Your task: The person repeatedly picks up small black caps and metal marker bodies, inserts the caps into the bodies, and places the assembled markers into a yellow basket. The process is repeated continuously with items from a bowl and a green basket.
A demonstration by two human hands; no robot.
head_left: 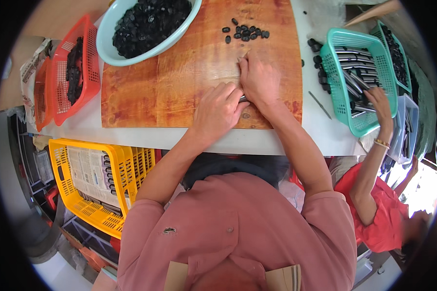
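Note:
My left hand (217,110) is closed around a short shiny metal tube (243,98) near the front of the wooden board (150,94). Only a bit of the tube shows between my hands. Just beyond it, my right hand (260,80) rests low over the board, its wrist beside the tube. Its fingers curl inward, and what they grip, if anything, is hidden. Farther back on the board lies a loose group of small black plastic pieces (246,33). A pale blue basin (126,61) heaped with black pieces stands at the board's back left.
Red baskets (90,80) stand at left, a yellow crate (90,220) with newspaper and tubes below them. At right, a co-worker's hand (379,104) reaches into a green basket (336,82) of metal tubes. A thin rod (320,105) and black pieces (320,68) lie beside that basket.

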